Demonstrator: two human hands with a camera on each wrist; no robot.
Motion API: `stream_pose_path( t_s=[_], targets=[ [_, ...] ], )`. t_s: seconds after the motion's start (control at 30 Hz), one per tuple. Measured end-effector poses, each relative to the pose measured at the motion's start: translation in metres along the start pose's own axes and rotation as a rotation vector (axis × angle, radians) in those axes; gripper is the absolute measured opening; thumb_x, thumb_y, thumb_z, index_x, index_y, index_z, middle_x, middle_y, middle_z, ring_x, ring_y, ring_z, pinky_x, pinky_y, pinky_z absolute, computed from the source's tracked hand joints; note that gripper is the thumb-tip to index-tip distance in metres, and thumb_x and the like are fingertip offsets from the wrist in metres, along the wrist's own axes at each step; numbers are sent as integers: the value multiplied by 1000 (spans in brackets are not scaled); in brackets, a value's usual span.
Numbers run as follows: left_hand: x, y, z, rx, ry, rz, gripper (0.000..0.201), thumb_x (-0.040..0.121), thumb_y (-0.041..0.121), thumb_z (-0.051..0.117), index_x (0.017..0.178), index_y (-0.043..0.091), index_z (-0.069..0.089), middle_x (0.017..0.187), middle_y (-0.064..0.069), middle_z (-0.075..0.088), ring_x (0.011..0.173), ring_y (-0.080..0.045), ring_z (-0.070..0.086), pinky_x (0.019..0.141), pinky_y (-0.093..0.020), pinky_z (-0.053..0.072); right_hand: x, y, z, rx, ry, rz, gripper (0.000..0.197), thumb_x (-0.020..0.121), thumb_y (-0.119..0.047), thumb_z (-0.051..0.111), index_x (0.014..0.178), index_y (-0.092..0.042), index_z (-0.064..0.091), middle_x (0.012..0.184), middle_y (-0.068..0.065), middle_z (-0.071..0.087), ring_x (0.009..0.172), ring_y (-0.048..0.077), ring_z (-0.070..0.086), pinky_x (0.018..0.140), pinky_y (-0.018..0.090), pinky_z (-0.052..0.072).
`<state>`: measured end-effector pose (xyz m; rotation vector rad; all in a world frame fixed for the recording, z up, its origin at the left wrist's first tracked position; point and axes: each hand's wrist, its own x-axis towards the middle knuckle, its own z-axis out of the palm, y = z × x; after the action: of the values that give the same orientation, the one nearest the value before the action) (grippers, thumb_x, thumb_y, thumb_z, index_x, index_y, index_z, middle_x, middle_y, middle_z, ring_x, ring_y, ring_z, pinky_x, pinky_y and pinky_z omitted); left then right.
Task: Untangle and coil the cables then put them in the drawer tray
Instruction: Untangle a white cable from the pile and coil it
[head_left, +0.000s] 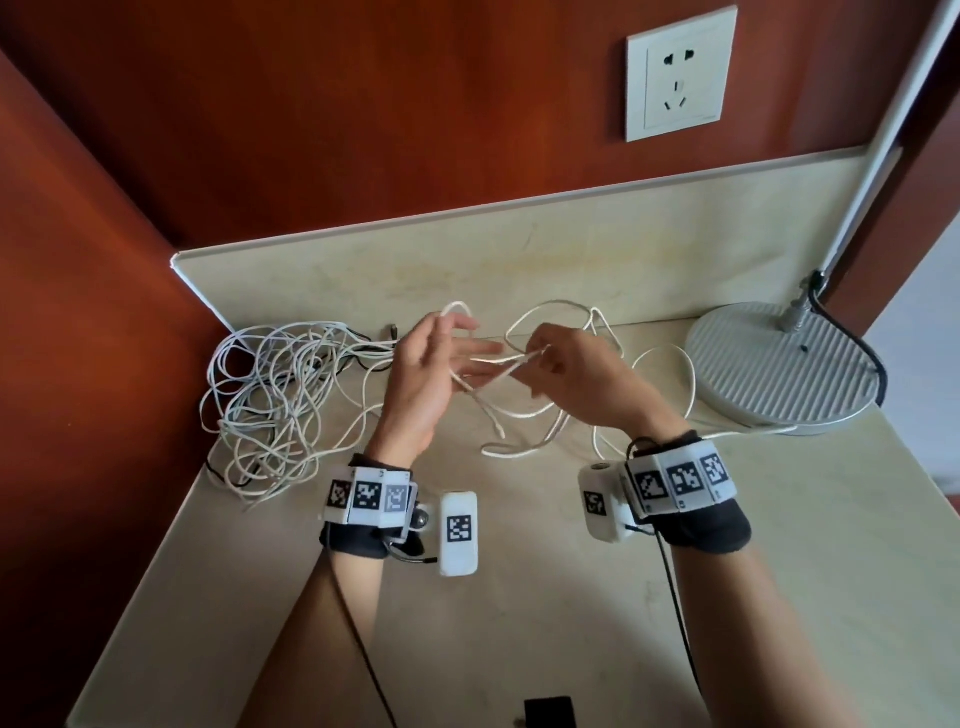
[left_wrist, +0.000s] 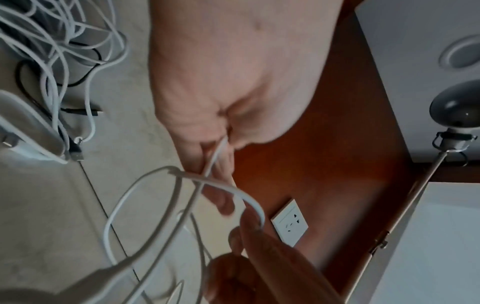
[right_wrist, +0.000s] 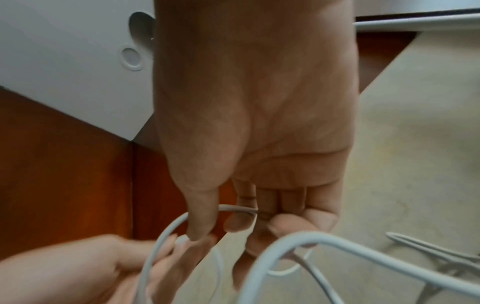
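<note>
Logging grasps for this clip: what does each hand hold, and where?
Both hold the thick white cable: left hand by a loop, right hand pinching a nearby strand, not its ends.

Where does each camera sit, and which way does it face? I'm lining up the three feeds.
Head: worn on the head, looking down at the counter, both forearms and hands.
Left wrist: looks along the left hand towards the wall socket.
Right wrist: looks along the right hand at its grip on the white cable.
Shared: all three show that cable; head and left wrist share the socket.
</note>
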<state>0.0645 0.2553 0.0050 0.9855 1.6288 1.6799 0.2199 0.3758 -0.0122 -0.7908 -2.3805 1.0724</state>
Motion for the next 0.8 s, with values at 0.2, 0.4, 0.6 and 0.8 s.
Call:
stream_pose_path(
  t_s=[0.2,0.4,0.6,0.8],
  targets=[
    [14,-7,-39,-138,470,-12,34,114,23,36,100,10,65,57,8,60,42,-7,49,43,-20,39,-4,38,-36,223,265,98,23,98,-32,71,84,-15,63,69,2,75,49,8,56,54,23,41],
    [13,-11,-44,59,475,104,35,112,22,43,92,16,71,55,13,44,48,-4,33,43,-18,23,-2,58,-40,131,368,231,24,96,-36,72,84,-15,68,66,-5,73,51,-5,57,61,26,39],
    [5,-9,-28,26,324,99,29,112,22,42,103,13,68,64,5,44,48,-5,31,44,-17,23,0,45,-26,26,159,222,38,90,-19,77,125,-24,62,88,0,74,77,12,65,60,12,41],
    [-5,11,-11,-67,103,164,26,112,20,41,118,2,59,68,-3,43,54,-11,28,49,-21,24,-5,19,-27,-15,-120,97,29,85,-15,83,109,-26,71,76,-6,70,61,0,56,62,17,42]
  ],
)
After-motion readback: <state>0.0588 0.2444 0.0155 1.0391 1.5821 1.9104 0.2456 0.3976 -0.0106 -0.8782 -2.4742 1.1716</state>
